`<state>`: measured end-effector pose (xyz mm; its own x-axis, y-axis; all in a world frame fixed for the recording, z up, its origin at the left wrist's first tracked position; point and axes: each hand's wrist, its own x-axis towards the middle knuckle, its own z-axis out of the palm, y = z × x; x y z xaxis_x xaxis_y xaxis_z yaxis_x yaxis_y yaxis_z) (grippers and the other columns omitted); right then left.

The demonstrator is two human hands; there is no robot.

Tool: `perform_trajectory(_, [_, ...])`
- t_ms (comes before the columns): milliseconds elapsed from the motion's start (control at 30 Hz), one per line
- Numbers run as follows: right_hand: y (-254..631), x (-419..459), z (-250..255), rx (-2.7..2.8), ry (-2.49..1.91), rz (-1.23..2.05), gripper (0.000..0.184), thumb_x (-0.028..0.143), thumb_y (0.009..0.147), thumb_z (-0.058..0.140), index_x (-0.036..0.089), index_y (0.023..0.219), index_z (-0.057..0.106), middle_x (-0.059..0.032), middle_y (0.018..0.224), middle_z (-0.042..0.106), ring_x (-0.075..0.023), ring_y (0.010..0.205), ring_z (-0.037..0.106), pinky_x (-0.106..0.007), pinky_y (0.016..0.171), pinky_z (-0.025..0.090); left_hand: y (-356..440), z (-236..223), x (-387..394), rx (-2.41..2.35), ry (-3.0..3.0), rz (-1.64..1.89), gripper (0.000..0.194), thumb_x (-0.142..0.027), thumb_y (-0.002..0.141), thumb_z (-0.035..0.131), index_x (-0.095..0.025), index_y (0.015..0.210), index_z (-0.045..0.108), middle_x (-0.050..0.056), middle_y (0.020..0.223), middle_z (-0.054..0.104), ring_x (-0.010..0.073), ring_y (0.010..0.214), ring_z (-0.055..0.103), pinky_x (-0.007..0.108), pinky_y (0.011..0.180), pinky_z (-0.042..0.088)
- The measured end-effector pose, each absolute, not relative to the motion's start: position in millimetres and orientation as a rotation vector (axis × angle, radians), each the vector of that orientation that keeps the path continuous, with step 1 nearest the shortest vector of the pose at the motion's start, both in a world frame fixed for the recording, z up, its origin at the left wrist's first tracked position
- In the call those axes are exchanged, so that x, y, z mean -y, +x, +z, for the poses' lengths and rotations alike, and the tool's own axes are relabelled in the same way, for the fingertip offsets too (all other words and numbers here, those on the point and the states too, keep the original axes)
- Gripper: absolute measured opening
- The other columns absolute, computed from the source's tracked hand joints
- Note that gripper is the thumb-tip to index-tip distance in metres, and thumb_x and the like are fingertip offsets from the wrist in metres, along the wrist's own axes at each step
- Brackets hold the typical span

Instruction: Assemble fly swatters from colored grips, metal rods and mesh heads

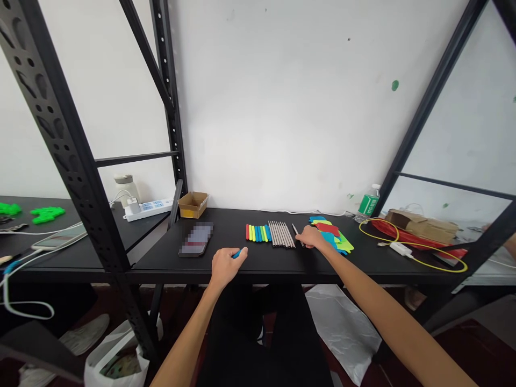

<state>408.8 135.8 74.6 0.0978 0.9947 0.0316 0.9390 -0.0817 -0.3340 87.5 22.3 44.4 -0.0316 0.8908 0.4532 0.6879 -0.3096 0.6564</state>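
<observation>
My left hand [226, 264] rests on the black table [161, 258], its fingers closed round a small blue piece [237, 253]. My right hand [311, 236] lies farther right, fingers pinched on a thin grey stick [297, 234]. Between and behind the hands lie a row of coloured sleeves [258, 233] in red, yellow, green and blue, and a row of grey sticks [281, 234]. Just right of my right hand sits a pile of coloured flat cut-outs [336, 236].
A phone [195, 239] and a small cardboard box [193, 204] lie to the left. A green bottle [368, 203], a yellow cable [419, 252] and a brown box [423, 224] lie to the right. Black shelf posts [68, 140] frame the table. A power strip [147, 208] sits on the left bench.
</observation>
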Motion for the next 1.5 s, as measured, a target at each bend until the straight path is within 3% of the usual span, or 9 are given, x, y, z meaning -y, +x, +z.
perform_trajectory(200, [413.8,-131.0,85.5,1.79,-1.956,0.288,0.036,0.03,0.076,0.054,0.018,0.043,0.054,-0.0058,0.042,0.053,-0.0171,0.048,0.055,-0.026,0.051,0.036,87.9,41.7,-24.8,-1.721,1.965,1.252,0.052,-0.051,0.086,0.042,-0.019,0.05,0.022,-0.002,0.059,0.018,0.0106,0.055,0.018,0.029,0.053,0.013])
perform_trajectory(400, [414.1,-102.1,84.6,1.622,-1.72,0.39,0.033,0.038,0.085,0.043,0.016,0.068,0.06,-0.0046,0.059,0.06,-0.0111,0.046,0.048,-0.022,0.042,0.029,88.2,41.1,-25.5,-1.73,1.96,1.253,0.053,-0.053,0.087,0.042,-0.019,0.051,0.027,-0.002,0.057,0.021,0.011,0.054,0.021,0.027,0.052,0.015])
perform_trajectory(600, [415.2,-54.6,59.4,1.192,-1.195,0.882,0.029,0.045,0.078,0.061,0.017,0.079,0.056,-0.0064,0.081,0.067,-0.0049,0.043,0.043,-0.017,0.034,0.02,88.5,43.8,-22.1,-1.675,2.022,1.237,0.053,-0.055,0.09,0.042,-0.019,0.053,0.033,-0.003,0.053,0.03,0.0114,0.052,0.029,0.026,0.052,0.018])
perform_trajectory(900, [426.2,-34.5,37.3,0.995,-1.057,0.954,0.034,0.043,0.075,0.07,0.017,0.093,0.058,-0.0066,0.084,0.069,-0.0087,0.049,0.055,-0.018,0.039,0.037,89.4,51.6,-17.8,-1.608,2.037,1.206,0.048,-0.05,0.091,0.045,-0.019,0.057,0.058,-0.001,0.06,0.062,0.015,0.06,0.055,0.024,0.06,0.032])
perform_trajectory(1100, [426.9,-34.7,29.3,1.074,-1.031,0.862,0.03,0.042,0.076,0.07,0.016,0.089,0.065,-0.0022,0.075,0.063,-0.009,0.052,0.05,-0.021,0.043,0.037,85.8,50.4,-22.9,-1.508,2.024,1.248,0.037,-0.042,0.09,0.047,-0.02,0.067,0.067,0.002,0.078,0.072,0.0176,0.069,0.061,0.025,0.066,0.039])
perform_trajectory(1200, [426.8,-34.6,28.2,1.103,-1.053,0.86,0.025,0.038,0.074,0.071,0.017,0.088,0.068,0.001,0.064,0.056,-0.0102,0.052,0.047,-0.022,0.044,0.037,85.2,49.7,-24.5,-1.486,2.038,1.234,0.034,-0.038,0.087,0.048,-0.019,0.066,0.067,0.003,0.089,0.074,0.0182,0.071,0.062,0.025,0.067,0.042])
perform_trajectory(1267, [426.0,-34.4,29.5,1.113,-1.058,0.877,0.023,0.035,0.073,0.07,0.017,0.087,0.069,0.0011,0.062,0.056,-0.0105,0.052,0.047,-0.022,0.044,0.036,85.0,49.2,-24.8,-1.49,2.045,1.225,0.033,-0.038,0.086,0.048,-0.019,0.07,0.069,0.004,0.085,0.074,0.0192,0.07,0.063,0.026,0.066,0.043])
perform_trajectory(1500, [425.2,-33.5,38.3,1.046,-0.987,0.992,0.038,0.049,0.082,0.059,0.016,0.095,0.074,-0.0096,0.084,0.071,-0.0123,0.055,0.054,-0.023,0.043,0.035,85.2,48.2,-24.4,-1.5,2.08,1.207,0.036,-0.042,0.087,0.048,-0.019,0.094,0.075,0.003,0.07,0.071,0.019,0.064,0.061,0.026,0.062,0.043])
